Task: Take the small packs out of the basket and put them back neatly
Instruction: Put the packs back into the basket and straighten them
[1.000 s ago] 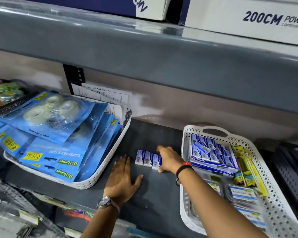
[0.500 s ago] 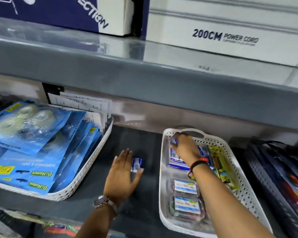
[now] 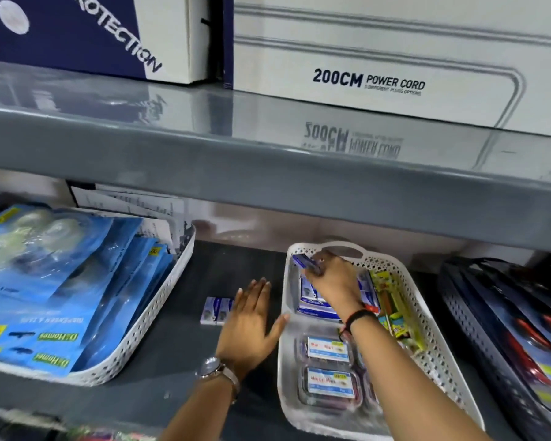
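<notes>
A white perforated basket stands on the dark shelf at centre right. My right hand is over its far end, fingers closed on a small blue pack lifted above the stack of blue-and-white packs. A few small packs lie in a row on the shelf just left of the basket. My left hand rests flat and spread on the shelf, partly covering that row, thumb near the basket's rim.
A second white basket of blue tape-dispenser packs fills the left. Clear labelled boxes and yellow-green packets share the right basket. A dark crate stands far right. The grey upper shelf hangs low overhead.
My right hand left the row on the shelf, reached into the basket's far end and now lifts a small blue pack. My left hand stayed flat by the row.
</notes>
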